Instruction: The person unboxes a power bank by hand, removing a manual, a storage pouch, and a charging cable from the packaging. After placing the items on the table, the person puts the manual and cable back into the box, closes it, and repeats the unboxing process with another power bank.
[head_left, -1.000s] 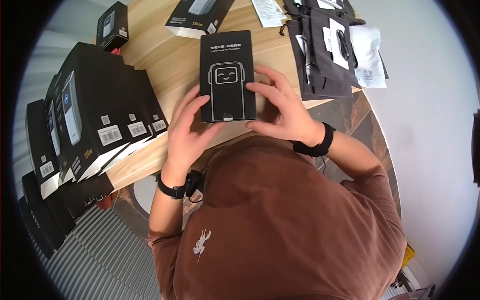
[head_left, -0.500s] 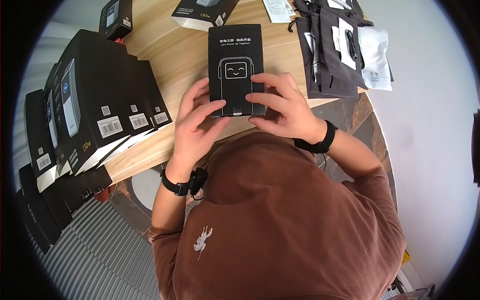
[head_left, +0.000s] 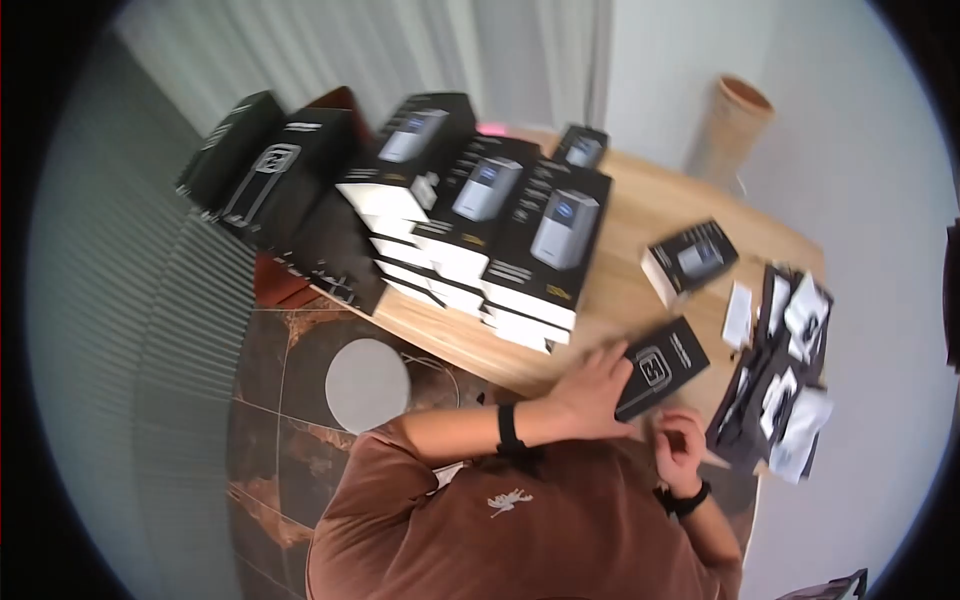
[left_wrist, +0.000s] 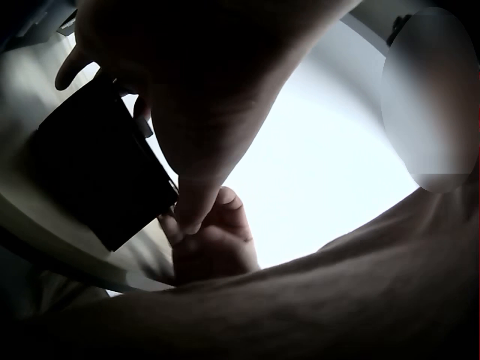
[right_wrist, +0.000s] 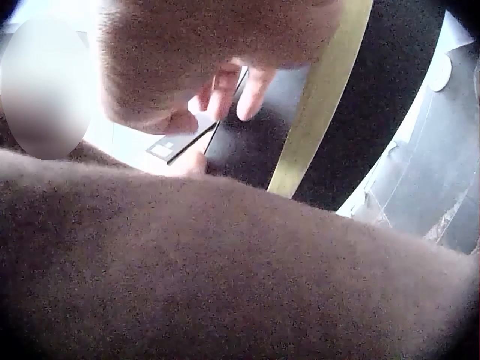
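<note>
A black cardboard box (head_left: pixel 672 362) with a white line drawing of a smiling device lies tilted in front of the person, blurred in the head view. My left hand (head_left: pixel 597 395) grips its left side, fingers over the edge and thumb toward the near end. The same box (left_wrist: pixel 101 165) shows as a dark block in the left wrist view. My right hand (head_left: pixel 681 448) has curled fingers close to the box's near end, by the left thumb; I cannot tell whether it pinches the box. A white strip with a label (right_wrist: pixel 176 146) shows beside the right hand's fingers.
Stacked black boxes (head_left: pixel 480 215) stand along the table's left side, with more dark boxes (head_left: pixel 280 165) beyond. One box (head_left: pixel 692 258) lies farther back. Dark pouches (head_left: pixel 770 390) with white packets lie at right. A round grey stool (head_left: pixel 367 385) stands below the table (head_left: pixel 630 215).
The head view has swung left, bringing the boxes and stool in. My right hand has come off the box's right side to its near end, fingers curled. The left hand keeps its grip.
</note>
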